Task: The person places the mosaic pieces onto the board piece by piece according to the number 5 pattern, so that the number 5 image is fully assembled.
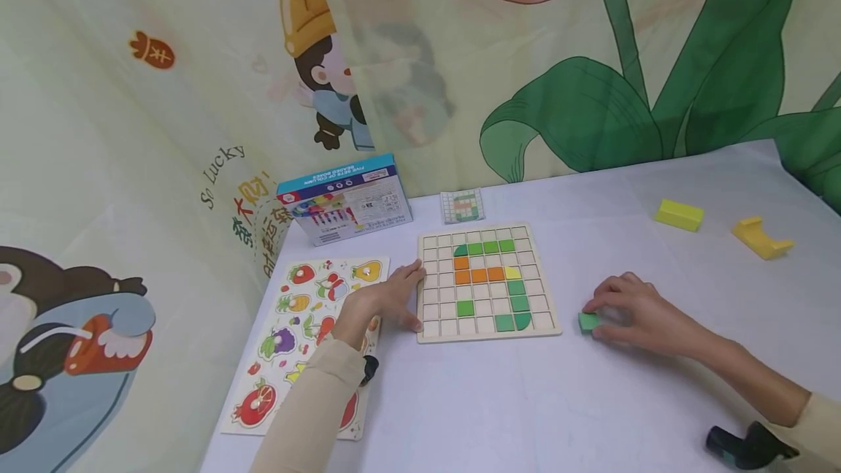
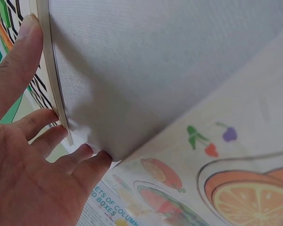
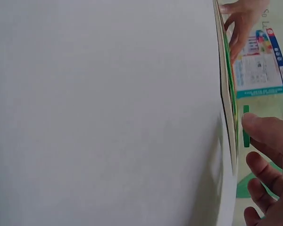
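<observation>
A wooden grid board (image 1: 486,327) lies flat on the white table, partly filled with green, orange and yellow tiles. My left hand (image 1: 393,296) rests on the table with straight fingers touching the board's left edge; in the left wrist view the left hand (image 2: 28,165) has its thumb along that board edge (image 2: 49,70). My right hand (image 1: 627,310) lies to the right of the board, thumb and fingers pinching a small green tile (image 1: 588,321) that sits on the table. From the right wrist, the thumb of my right hand (image 3: 269,141) presses the green tile (image 3: 245,136).
A fruit puzzle board (image 1: 296,327) lies under my left forearm. A blue box (image 1: 344,199) and a small pattern card (image 1: 462,206) stand behind the grid board. Two yellow blocks (image 1: 679,214) (image 1: 762,238) sit at the far right. A printed curtain hangs behind the table.
</observation>
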{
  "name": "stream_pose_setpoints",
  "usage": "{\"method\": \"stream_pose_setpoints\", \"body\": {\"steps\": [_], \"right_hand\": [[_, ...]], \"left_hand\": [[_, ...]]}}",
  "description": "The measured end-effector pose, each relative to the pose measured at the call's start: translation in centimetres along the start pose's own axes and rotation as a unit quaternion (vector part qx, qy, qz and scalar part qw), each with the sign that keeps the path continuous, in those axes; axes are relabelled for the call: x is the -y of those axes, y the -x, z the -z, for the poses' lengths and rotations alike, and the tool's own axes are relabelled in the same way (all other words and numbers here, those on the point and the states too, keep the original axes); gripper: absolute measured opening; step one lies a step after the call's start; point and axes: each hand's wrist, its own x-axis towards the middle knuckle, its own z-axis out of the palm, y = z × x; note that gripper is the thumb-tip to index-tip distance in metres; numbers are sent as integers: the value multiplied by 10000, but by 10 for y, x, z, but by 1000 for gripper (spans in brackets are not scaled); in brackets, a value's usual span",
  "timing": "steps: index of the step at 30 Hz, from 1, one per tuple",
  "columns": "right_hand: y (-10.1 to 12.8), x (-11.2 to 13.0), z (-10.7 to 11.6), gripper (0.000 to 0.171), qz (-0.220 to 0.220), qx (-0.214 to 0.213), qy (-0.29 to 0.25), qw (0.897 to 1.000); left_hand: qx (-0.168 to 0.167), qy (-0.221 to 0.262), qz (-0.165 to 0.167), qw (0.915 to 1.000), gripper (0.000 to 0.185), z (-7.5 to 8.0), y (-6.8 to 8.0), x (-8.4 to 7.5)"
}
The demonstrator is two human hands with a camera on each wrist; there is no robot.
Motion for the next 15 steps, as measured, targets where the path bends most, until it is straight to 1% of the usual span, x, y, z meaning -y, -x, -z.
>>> {"method": "stream_pose_setpoints", "body": {"steps": [7, 11, 15], "right_hand": [[-44, 45, -24, 24, -310, 504, -589, 9965], [-64, 68, -42, 22, -145, 581, -681, 9959], [-75, 83, -56, 20, 6, 607, -705, 9957]], "left_hand": [[7, -17, 25, 10000, 96, 0, 0, 0], [0, 18, 24, 10000, 96, 0, 0, 0], [-4, 49, 26, 10000, 96, 0, 0, 0]]}}
